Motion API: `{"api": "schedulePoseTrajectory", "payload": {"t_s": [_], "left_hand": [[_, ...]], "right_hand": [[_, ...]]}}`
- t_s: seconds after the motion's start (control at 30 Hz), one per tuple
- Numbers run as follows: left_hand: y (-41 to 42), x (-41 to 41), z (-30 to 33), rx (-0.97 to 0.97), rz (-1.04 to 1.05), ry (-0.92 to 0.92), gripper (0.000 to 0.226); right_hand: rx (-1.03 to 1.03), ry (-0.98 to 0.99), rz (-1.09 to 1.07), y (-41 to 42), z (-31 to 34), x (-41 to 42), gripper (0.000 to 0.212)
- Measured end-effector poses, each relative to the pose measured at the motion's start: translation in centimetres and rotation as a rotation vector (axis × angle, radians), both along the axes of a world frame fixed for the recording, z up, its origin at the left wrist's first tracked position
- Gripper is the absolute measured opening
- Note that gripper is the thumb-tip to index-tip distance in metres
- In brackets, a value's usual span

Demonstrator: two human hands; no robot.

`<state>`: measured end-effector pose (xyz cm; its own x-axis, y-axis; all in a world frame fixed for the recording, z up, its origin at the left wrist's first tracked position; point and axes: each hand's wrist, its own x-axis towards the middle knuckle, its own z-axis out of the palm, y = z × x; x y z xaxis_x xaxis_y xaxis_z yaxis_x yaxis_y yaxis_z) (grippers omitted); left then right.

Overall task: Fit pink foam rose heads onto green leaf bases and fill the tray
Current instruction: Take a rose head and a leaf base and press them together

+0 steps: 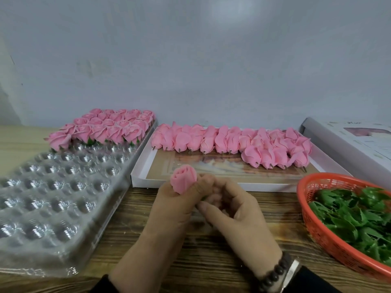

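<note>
Just right of the tray [53,199], the left hand [175,208] holds a rose head [183,181] upright; the right hand [232,210] pinches something hidden under it.

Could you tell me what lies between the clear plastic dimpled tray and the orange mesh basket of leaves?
In the head view, bare wooden tabletop and both hands, left hand and right hand, working one pink foam rose head.
</note>
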<state>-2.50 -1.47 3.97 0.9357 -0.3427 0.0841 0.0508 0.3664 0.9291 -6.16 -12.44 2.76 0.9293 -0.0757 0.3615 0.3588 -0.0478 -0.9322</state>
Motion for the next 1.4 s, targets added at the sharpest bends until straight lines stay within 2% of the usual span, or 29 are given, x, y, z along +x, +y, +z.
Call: {"api": "schedulePoseTrajectory", "payload": {"t_s": [0.1,0.2,0.27,0.4,0.47,0.57,0.6,0.67,0.73,0.8,0.87,1.0,1.1,1.27,1.4], "left_hand": [[0.6,0.4,-0.2,0.236,0.215,-0.305,0.009],[0.8,0.9,-0.8,0.486,0.290,-0.499,0.018],[0.6,0.8,-1.0,0.588,0.240,-0.554,0.013],[0.7,0.8,-1.1,0.631,0.171,-0.614,0.048],[0.7,0.9,-1.1,0.723,0.144,-0.632,0.043],[0.3,1.1,-1.3,0.855,0.139,-0.651,0.018],[0.2,1.1,-1.3,0.871,0.146,-0.635,0.014],[0.0,1.0,-1.2,0.822,0.133,-0.583,0.022],[-0.1,0.8,-1.2,0.722,0.082,-0.510,0.040],[0.0,0.7,-1.1,0.662,0.062,-0.442,0.068],[0.2,0.7,-1.1,0.643,0.062,-0.381,0.077],[0.4,0.7,-1.2,0.699,0.071,-0.416,0.047],[0.1,0.8,-1.2,0.736,0.132,-0.456,0.029],[0.2,0.7,-1.0,0.664,0.128,-0.459,0.033],[0.4,0.8,-1.2,0.772,0.121,-0.525,0.042]], "right_hand": [[-0.089,-0.126,-0.190,-0.4,0.3,-0.3,0.027],[-0.360,-0.227,-0.241,-0.9,0.5,-0.5,0.041],[-0.520,-0.250,-0.220,-1.0,0.5,-0.4,0.045],[-0.587,-0.269,-0.144,-1.1,0.5,-0.1,0.040],[-0.570,-0.289,-0.116,-1.1,0.4,0.0,0.036],[-0.522,-0.267,-0.133,-1.1,0.2,0.2,0.020],[-0.499,-0.256,-0.141,-1.1,0.1,0.2,0.014],[-0.470,-0.242,-0.155,-1.2,0.1,0.4,0.008],[-0.458,-0.235,-0.169,-1.4,0.3,0.4,0.007],[-0.429,-0.227,-0.168,-1.6,0.5,0.4,0.010],[-0.399,-0.236,-0.169,-1.9,0.9,0.3,0.013],[-0.381,-0.230,-0.146,-1.8,1.5,0.2,0.015],[-0.505,-0.220,-0.113,-1.3,2.0,0.1,0.011],[-0.668,-0.243,-0.029,-1.1,2.7,0.3,0.007],[-0.713,-0.218,0.020,-1.1,2.6,0.5,0.004]]}}
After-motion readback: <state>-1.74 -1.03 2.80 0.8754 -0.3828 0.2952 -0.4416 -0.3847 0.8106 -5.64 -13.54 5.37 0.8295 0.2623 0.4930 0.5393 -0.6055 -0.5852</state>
